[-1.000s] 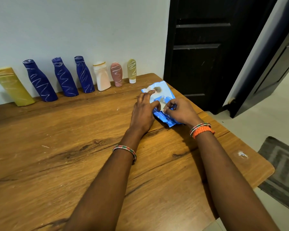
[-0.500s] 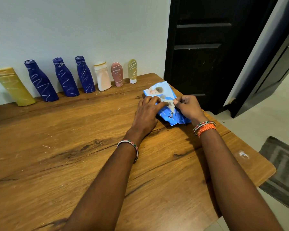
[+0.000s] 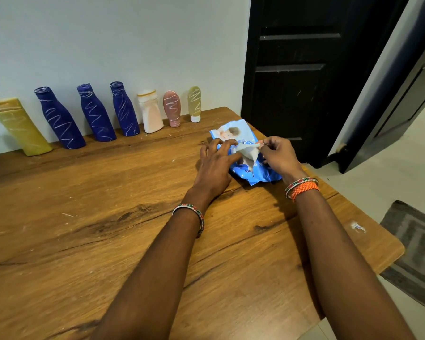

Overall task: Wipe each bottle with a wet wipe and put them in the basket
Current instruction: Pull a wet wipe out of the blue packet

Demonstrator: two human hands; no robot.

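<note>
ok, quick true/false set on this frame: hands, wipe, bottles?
1. The right hand pinches a wipe coming out of the blue pack. True.
2. The left hand holds a bottle. False: it presses on the pack.
3. Three dark blue bottles stand by the wall. True.
4. The bottles are clean. False: white squiggles mark them.
5. A basket holds the yellow bottle. False: it stands on the table; no basket shows.
</note>
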